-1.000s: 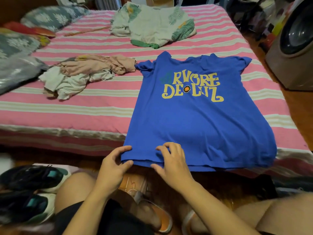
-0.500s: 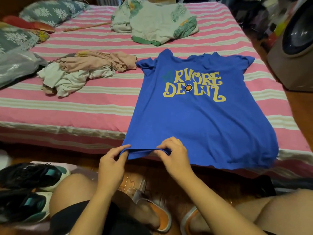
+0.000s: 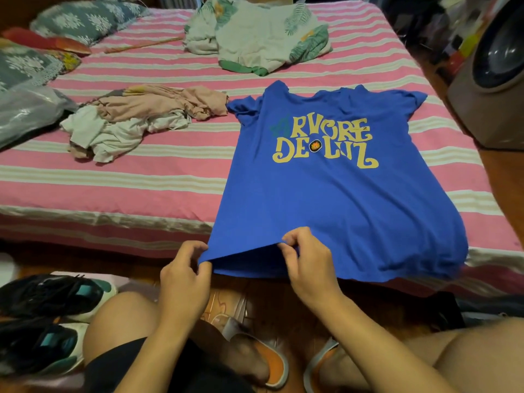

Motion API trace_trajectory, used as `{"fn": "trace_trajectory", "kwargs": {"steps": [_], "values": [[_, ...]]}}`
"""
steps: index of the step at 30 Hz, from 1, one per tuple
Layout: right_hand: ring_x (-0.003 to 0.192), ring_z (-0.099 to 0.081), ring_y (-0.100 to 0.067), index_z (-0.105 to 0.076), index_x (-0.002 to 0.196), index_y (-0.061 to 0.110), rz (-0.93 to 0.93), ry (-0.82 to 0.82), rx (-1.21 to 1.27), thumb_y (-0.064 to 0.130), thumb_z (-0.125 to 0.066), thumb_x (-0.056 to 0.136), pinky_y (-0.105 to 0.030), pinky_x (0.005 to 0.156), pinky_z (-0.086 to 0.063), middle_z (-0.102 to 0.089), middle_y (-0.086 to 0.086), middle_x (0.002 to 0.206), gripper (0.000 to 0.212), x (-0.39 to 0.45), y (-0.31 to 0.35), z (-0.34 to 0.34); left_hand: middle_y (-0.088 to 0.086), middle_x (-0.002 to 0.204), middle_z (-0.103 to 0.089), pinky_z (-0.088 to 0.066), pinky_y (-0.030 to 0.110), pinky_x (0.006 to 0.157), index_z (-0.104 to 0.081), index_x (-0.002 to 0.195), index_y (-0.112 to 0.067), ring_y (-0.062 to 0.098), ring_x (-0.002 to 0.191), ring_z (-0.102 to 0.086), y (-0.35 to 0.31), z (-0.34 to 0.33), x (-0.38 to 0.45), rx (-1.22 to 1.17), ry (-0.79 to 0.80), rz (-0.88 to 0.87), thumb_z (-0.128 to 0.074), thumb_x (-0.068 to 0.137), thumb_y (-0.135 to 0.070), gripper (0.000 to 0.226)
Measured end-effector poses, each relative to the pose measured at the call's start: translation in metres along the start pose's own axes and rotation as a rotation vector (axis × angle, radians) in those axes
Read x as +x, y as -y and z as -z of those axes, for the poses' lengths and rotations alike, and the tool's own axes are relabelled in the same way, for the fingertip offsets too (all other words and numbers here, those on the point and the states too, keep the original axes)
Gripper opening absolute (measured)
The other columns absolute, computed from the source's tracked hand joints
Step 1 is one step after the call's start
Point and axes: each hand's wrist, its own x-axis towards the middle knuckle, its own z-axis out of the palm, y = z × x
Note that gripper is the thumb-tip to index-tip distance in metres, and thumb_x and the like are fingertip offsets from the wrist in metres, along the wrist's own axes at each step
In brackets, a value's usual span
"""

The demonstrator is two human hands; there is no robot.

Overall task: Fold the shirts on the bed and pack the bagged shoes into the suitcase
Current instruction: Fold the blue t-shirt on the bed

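Head view: blue shirt (image 3: 340, 199) laid flat, print side up, on the pink-striped bed (image 3: 136, 177), yellow lettering "ARVORE DE LUZ" across the chest. Collar end is far from the hands; the hem hangs over the bed edge nearest them.

Left hand (image 3: 184, 273) pinches the hem at its left corner, fingers curled over the fabric. Right hand (image 3: 307, 265) pinches the same hem just to the right of the left hand, thumb and fingers closed on the cloth. The hem between the two hands is lifted off the bed edge, underside showing.

Counts:
- 1 blue shirt, in both hands.
- 1 crumpled heap of beige and white clothes (image 3: 136, 120), on the bed beyond and left of the left hand; can't tell how many pieces.
- 1 leaf-print garment (image 3: 261, 41), bunched, far past both hands near the bed's far side.
- 2 black sneakers (image 3: 51, 299) with teal patches on the floor, left of the left hand, looks like in clear plastic.
- 2 orange slippers (image 3: 272, 361) on the floor below the hands.
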Motion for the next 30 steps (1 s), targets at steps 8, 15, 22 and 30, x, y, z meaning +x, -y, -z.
{"fn": "trace_trajectory", "kwargs": {"steps": [8,15,22,30], "values": [[0.066,-0.043,-0.034,-0.055,0.080,0.007,0.340,0.057,-0.553,-0.005,-0.054,0.065,-0.044,0.058,-0.037,-0.043,-0.011,0.076,0.019,0.019,-0.042,0.004,0.013,0.059,-0.063,-0.052,0.037,0.051,-0.056,0.089,-0.028,0.024,0.047,-0.062,-0.028,0.012,0.007,-0.190,-0.100,0.078,-0.054,0.094,-0.002,0.026],[0.080,-0.047,-0.038,-0.066,0.089,0.007,-0.172,-0.268,-0.714,-0.002,-0.045,0.056,-0.046,0.066,-0.038,-0.053,-0.016,0.088,0.040,0.006,-0.110,0.114,0.016,0.072,-0.063,-0.057,0.039,0.055,-0.052,0.104,-0.016,0.015,0.045,-0.059,-0.015,0.016,0.013,-0.356,-0.135,0.272,-0.045,0.098,0.002,0.020],[0.095,-0.051,-0.044,-0.057,0.097,0.000,-0.618,-0.621,-0.525,-0.004,-0.047,0.067,-0.050,0.083,-0.039,-0.053,-0.027,0.106,0.032,-0.026,-0.147,0.210,0.018,0.105,-0.067,-0.061,0.025,0.053,-0.050,0.116,-0.019,0.015,0.056,-0.067,0.009,0.000,0.021,-0.579,-0.206,0.518,-0.043,0.103,-0.001,0.023],[0.089,-0.062,-0.010,-0.059,0.103,0.022,-0.750,-0.639,-0.026,-0.009,-0.048,0.086,-0.013,0.079,-0.049,-0.063,-0.013,0.117,0.037,-0.048,-0.146,0.234,0.014,0.120,-0.068,-0.062,0.026,0.061,-0.066,0.113,-0.025,0.016,0.071,-0.071,0.011,-0.011,0.018,-0.662,-0.227,0.532,-0.043,0.101,0.003,0.038]]}}
